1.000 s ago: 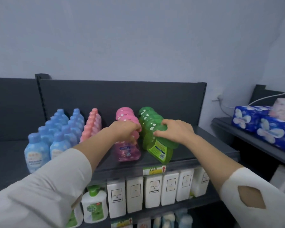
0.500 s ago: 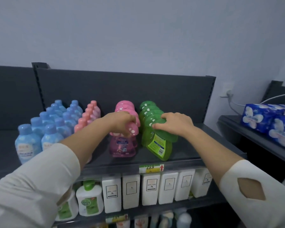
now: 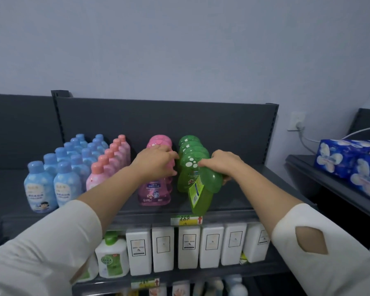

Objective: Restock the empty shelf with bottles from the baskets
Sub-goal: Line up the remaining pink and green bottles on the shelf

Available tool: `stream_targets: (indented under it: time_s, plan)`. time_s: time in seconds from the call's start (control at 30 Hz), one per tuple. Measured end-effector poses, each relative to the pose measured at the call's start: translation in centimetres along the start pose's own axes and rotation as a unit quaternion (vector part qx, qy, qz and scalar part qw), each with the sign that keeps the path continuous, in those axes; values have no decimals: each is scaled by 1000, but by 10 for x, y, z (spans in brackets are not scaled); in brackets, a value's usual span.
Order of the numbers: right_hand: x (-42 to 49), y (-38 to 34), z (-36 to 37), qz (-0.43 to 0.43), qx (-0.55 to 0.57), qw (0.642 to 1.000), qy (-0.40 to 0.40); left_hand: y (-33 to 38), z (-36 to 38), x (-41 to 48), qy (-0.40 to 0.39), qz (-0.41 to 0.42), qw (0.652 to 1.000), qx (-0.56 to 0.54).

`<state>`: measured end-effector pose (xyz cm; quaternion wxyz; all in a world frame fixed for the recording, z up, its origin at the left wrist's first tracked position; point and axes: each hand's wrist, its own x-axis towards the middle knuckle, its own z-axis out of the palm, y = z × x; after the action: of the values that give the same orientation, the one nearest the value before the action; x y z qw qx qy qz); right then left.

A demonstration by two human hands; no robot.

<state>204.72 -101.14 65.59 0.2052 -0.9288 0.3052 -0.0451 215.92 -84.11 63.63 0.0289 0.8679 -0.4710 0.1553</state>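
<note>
On the dark top shelf [image 3: 239, 201] stand rows of bottles: blue ones [image 3: 41, 189] at the left, slim pink ones [image 3: 113, 161], a row of round-capped pink bottles [image 3: 155, 193] and a row of green ones [image 3: 189, 150]. My left hand [image 3: 154, 165] is closed over the cap of the front pink bottle, which stands upright. My right hand [image 3: 222, 165] grips the cap of the front green bottle [image 3: 201, 195], which is tilted, its base near the shelf's front edge.
The lower shelf holds white rectangular bottles [image 3: 188, 246] and a green-and-white soap bottle [image 3: 110, 257]. To the right, a separate dark shelf [image 3: 308, 167] carries blue tissue packs [image 3: 342, 157]. A wall socket with a cable [image 3: 297, 122] is behind. No basket is in view.
The front green bottle has tipped further and turned, with its label now edge-on. Both hands stay on the same front bottles. The camera has dropped a little, showing more lower shelves.
</note>
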Motion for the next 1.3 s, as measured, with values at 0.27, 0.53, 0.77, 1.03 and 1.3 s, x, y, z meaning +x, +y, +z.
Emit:
stream_targets:
  time_s: [0.27, 0.53, 0.77, 1.03, 1.3]
  plan:
    - [-1, 10, -1, 148, 292, 939, -106, 82, 21, -4, -65, 23, 965, -255]
    - [1, 18, -1, 96, 331, 931, -117, 67, 23, 7, 2, -74, 932, -356]
    - [8, 38, 4, -78, 299, 936, -171, 51, 23, 17, -95, -53, 937, -333]
    - [20, 41, 25, -120, 239, 962, -48, 46, 24, 27, -23, -42, 988, -146]
    - [32, 44, 29, -115, 221, 969, -3, 52, 29, 38, -6, -52, 987, -154]
